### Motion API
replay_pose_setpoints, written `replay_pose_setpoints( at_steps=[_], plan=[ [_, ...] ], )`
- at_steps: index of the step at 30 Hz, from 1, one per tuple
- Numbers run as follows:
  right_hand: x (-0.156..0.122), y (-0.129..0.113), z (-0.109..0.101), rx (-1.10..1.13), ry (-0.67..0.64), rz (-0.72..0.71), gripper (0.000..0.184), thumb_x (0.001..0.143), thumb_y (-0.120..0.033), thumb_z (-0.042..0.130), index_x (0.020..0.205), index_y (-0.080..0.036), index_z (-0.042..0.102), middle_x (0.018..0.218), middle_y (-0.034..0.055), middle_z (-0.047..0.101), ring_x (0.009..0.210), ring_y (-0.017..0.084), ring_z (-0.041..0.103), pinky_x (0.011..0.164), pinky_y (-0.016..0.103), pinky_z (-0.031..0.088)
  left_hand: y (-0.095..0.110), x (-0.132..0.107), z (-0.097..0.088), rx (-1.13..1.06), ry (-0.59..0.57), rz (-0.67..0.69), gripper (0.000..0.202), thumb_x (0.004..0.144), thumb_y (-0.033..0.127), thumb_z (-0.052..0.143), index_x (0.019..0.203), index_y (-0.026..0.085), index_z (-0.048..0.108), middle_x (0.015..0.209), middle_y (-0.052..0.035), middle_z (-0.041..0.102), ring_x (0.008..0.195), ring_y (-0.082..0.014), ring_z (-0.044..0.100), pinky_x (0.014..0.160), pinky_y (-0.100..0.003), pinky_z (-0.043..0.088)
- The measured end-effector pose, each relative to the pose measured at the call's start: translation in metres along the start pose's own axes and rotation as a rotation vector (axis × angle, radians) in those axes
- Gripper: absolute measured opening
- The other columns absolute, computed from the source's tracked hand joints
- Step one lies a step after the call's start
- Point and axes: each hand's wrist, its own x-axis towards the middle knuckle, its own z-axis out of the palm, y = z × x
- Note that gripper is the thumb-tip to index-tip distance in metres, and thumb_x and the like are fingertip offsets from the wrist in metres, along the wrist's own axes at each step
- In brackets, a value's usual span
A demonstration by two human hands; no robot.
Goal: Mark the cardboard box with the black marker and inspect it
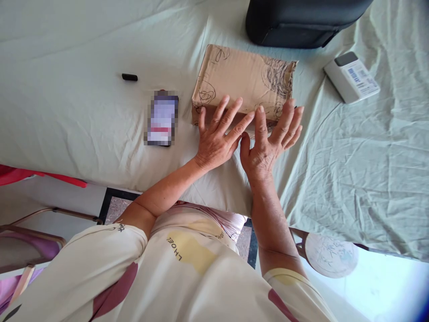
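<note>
A brown cardboard box (243, 76) with black scribbles on its top lies on the cloth-covered table in front of me. My left hand (219, 136) is spread over the box's near edge, its fingertips reaching the top. Beside it, my right hand (270, 141) is at the near right part of the same edge, fingers apart. The index fingers almost meet. Neither hand grasps anything. The hands hide part of the box's near side, and whether every fingertip presses on it I cannot tell.
Left of the box lie a phone (163, 118) with a blurred screen and a small black object (129, 77). A black case (298, 27) stands behind it. To the right is a white box (353, 78) with a label. A round stool (331, 255) is below the table's near edge.
</note>
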Motion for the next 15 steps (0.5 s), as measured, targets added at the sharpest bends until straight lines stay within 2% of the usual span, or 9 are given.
replay_pose_setpoints(
  at_steps=[5,10,12,15],
  plan=[
    [0.004,0.004,-0.005,-0.023,0.022,-0.001,0.053,0.101,-0.045,0.054,0.153,-0.038,0.053,0.171,0.0116,0.041,0.169,0.045,0.014,0.118,0.078,0.039,-0.004,0.001,-0.016,0.098,0.082,0.0,0.046,0.101,0.054,0.052,0.143,0.041,0.064,0.173,0.0024,0.047,0.173,-0.0303,0.011,0.139,-0.062,-0.012],
    [0.01,0.018,-0.01,-0.03,0.028,0.033,0.052,0.105,-0.043,0.048,0.156,-0.052,0.045,0.164,0.0063,0.051,0.168,0.039,0.017,0.122,0.073,0.036,-0.024,0.007,-0.03,0.106,0.195,-0.056,0.049,0.099,0.052,0.06,0.145,0.038,0.065,0.177,-0.0007,0.038,0.174,-0.0309,0.007,0.141,-0.059,0.001],
    [0.012,0.027,-0.006,-0.019,0.043,0.018,0.056,0.105,-0.043,0.046,0.161,-0.049,0.04,0.165,0.0069,0.048,0.167,0.038,0.022,0.121,0.071,0.039,-0.034,0.01,-0.031,0.099,0.241,-0.071,0.049,0.1,0.052,0.057,0.146,0.035,0.065,0.178,-0.0024,0.037,0.173,-0.0303,0.012,0.142,-0.056,0.01],
    [0.013,0.04,0.003,0.05,0.043,0.009,0.062,0.105,-0.041,0.044,0.166,-0.042,0.032,0.165,0.0093,0.047,0.156,0.038,0.042,0.114,0.066,0.05,-0.045,0.011,-0.027,0.072,0.249,-0.089,0.052,0.104,0.054,0.051,0.152,0.035,0.057,0.174,-0.0046,0.042,0.17,-0.0282,0.025,0.14,-0.05,0.021]
  ],
)
